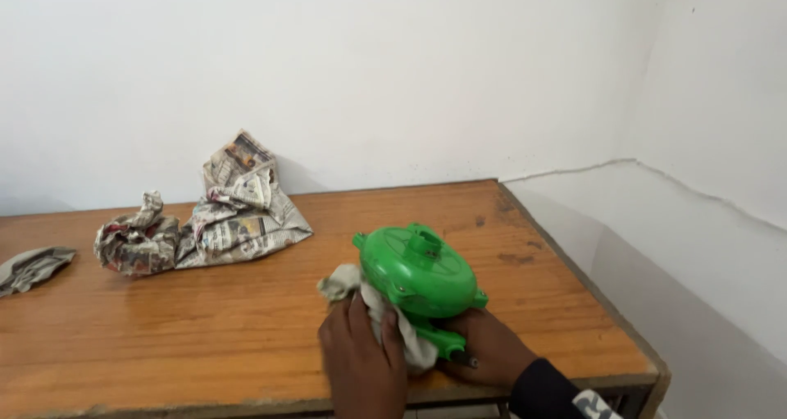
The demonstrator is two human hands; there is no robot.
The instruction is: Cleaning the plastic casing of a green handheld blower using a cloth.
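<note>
Head view, green plastic housing (pixel 420 275) on wooden surface (pixel 164 329) near its front edge, left hand (pixel 362 355) pressing grey cloth (pixel 385 316) against its side, right hand (pixel 484 349) gripping its handle, crumpled newspaper (pixel 213 214) well apart.

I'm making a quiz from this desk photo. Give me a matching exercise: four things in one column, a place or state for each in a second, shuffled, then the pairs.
Things:
1. green plastic housing
2. crumpled newspaper
3. grey cloth
4. small crumpled wad

Places or states:
A. at the table's far left edge
B. pressed against the housing by the left hand
C. against the wall, back left
D. steadied by the right hand near the table's front edge

Pairs: 1-D, 2-C, 3-B, 4-A
</note>
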